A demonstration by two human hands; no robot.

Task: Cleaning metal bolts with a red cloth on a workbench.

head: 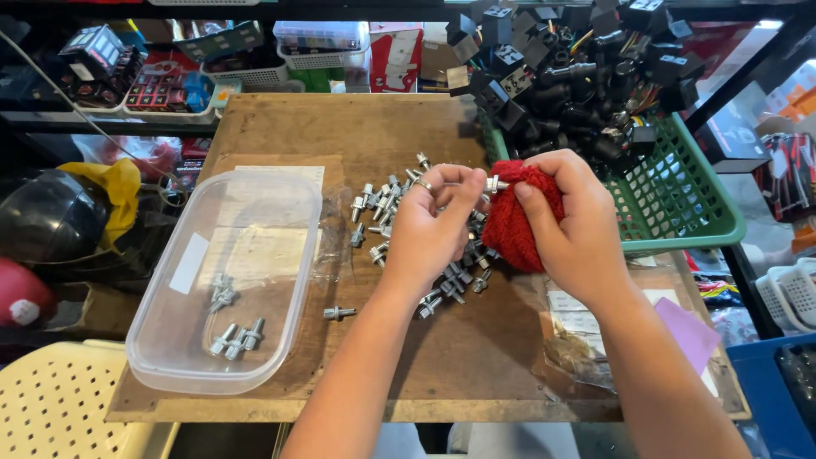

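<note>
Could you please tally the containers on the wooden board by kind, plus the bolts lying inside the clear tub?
Clear plastic tub: 1
Green mesh basket: 1
Bolts in the tub: about 5
Total: about 7

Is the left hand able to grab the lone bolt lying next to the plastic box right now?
Probably not straight away. The left hand is pinching a bolt against the red cloth, so its fingers are busy. Nothing covers the lone bolt on the board beside the clear box.
</note>
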